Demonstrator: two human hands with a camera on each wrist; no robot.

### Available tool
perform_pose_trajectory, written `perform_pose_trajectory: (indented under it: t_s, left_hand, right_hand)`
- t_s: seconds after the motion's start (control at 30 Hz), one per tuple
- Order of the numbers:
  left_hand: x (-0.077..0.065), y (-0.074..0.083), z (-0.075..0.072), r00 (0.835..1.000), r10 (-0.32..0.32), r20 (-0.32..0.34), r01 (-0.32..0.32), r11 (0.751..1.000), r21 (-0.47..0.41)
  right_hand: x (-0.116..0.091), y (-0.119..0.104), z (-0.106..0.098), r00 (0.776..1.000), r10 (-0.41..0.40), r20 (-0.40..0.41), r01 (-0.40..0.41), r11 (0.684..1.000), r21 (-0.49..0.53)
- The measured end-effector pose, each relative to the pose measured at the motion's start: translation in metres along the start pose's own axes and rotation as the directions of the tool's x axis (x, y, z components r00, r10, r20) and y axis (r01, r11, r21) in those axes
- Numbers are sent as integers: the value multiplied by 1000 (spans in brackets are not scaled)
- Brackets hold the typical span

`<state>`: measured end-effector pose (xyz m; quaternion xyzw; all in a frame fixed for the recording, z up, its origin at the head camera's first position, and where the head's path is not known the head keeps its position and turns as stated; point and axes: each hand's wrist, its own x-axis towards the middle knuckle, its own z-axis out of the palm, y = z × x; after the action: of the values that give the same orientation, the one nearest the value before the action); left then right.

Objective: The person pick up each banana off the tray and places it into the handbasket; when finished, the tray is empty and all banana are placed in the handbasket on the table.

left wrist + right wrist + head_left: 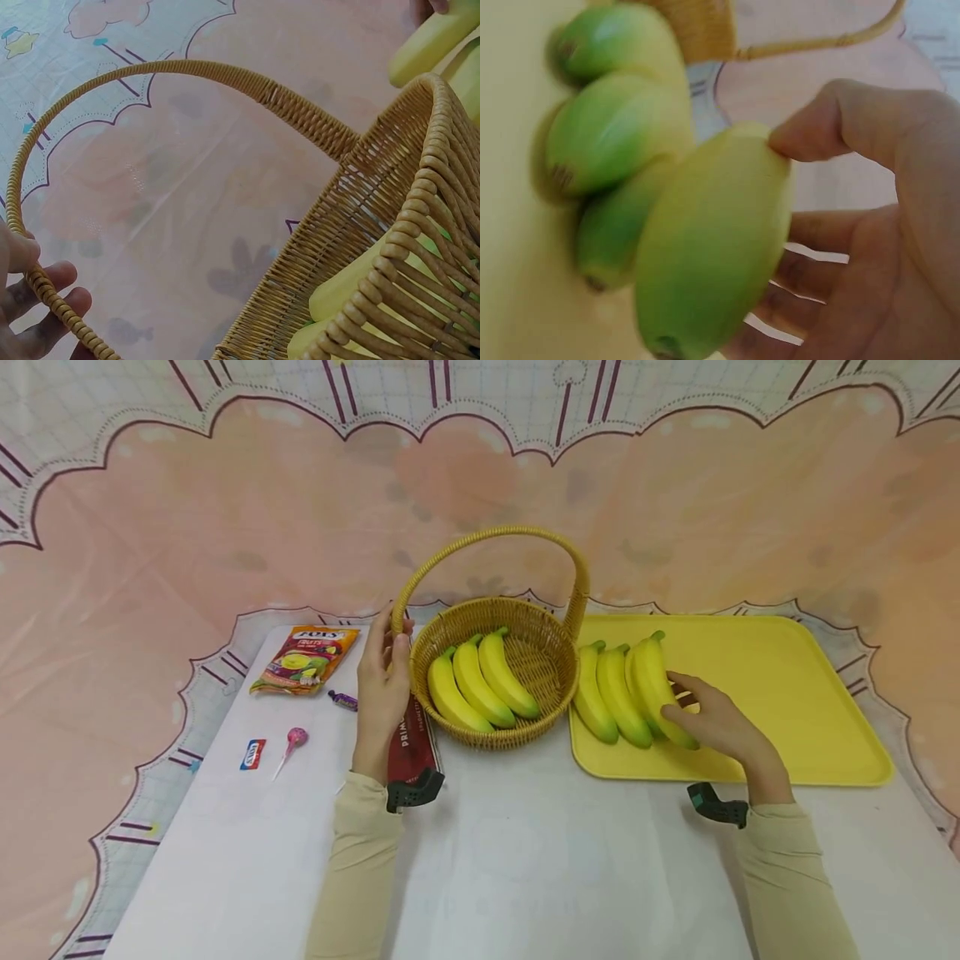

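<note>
My left hand [382,689] holds the handle [491,532] of a round woven wicker basket [495,740], thumb and fingers around its left side. Three yellow bananas [483,685] with green tips lie side by side in the basket. Over the yellow tray [780,693], my right hand [716,720] pinches a banana [712,240] between thumb and fingers. Beside it on the tray are three more bananas [615,135], the nearest one partly hidden behind the held banana in the head view.
Left of the basket lie an orange candy bag [306,662], a purple wrapped candy [342,700], a pink lollipop [297,737] and a small red-and-blue packet [252,754]. A dark red packet [412,747] sits beneath my left forearm. Patterned cloth [300,527] rises behind the table.
</note>
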<state>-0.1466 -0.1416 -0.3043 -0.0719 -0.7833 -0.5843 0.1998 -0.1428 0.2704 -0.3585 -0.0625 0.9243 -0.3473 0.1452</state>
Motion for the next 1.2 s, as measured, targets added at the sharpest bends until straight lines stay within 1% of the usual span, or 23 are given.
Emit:
perform_pose_trajectory:
  t_s: [0.2,0.4,0.57,0.73,0.8,0.97,1.13,1.2]
  left_hand:
    - [-2,0,-1,1000,4,-2,-4,1000,16]
    - [-5,-1,-2,1000,17,4,-17,1000,12]
    - [-7,-2,-3,1000,18,-1,-18,1000,16]
    - [-9,-2,-2,1000,-3,-3,3,1000,8]
    - [-9,-2,-1,1000,-3,-1,3,1000,2]
    - [-8,-1,0,1000,-5,-5,5,1000,-1]
    - [-9,0,0,1000,-12,-2,12,1000,1]
    - [-8,0,1,1000,-5,-2,5,1000,-5]
  right_hand:
    - [-5,-18,7,993,-109,38,110,994,-27]
    - [-12,-29,15,983,-176,54,177,984,-17]
    - [-12,-40,24,963,-260,77,260,966,11]
    - [-5,-55,34,938,-341,65,343,939,-20]
    - [-2,-61,38,933,-355,53,357,934,-28]
    - [5,-77,49,931,-364,40,365,930,-41]
    - [10,-95,59,930,-367,0,367,930,-17]
    - [14,-103,64,927,-374,-20,374,928,-4]
